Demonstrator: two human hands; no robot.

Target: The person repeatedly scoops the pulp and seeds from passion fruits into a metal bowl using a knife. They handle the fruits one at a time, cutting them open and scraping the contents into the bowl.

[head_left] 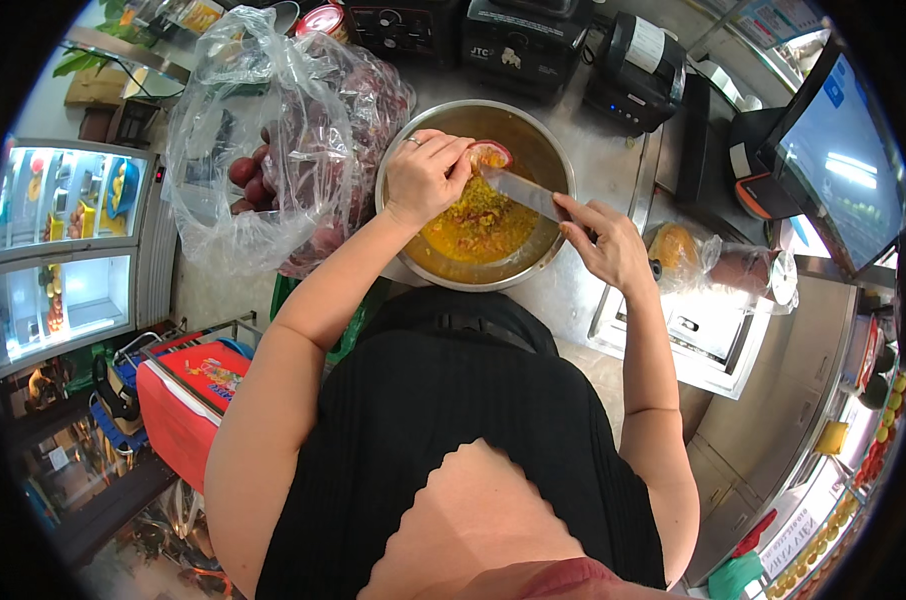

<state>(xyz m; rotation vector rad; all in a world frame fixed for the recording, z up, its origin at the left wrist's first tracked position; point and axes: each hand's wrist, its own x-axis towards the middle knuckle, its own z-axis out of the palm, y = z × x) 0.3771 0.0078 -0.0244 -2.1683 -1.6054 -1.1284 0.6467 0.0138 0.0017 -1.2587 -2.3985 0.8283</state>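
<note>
A passion fruit half (pixel 491 154) with a dark red rind is held by my left hand (pixel 428 174) over the far side of a steel mixing bowl (pixel 565 161). In my right hand (pixel 607 244) is a flat-bladed knife (pixel 524 195), its handle end largely covered by my fingers. The blade's tip meets the cut face of the fruit half. Yellow passion fruit pulp (pixel 475 232) with dark seeds lies in the bowl beneath both hands.
Left of the bowl, clear plastic bags (pixel 273 150) hold several whole passion fruits (pixel 254 180). Black JTC blender bases (pixel 524 52) and a receipt printer (pixel 636 75) stand behind. A screen (pixel 835 157) and a bagged bread roll (pixel 674 247) are on the right.
</note>
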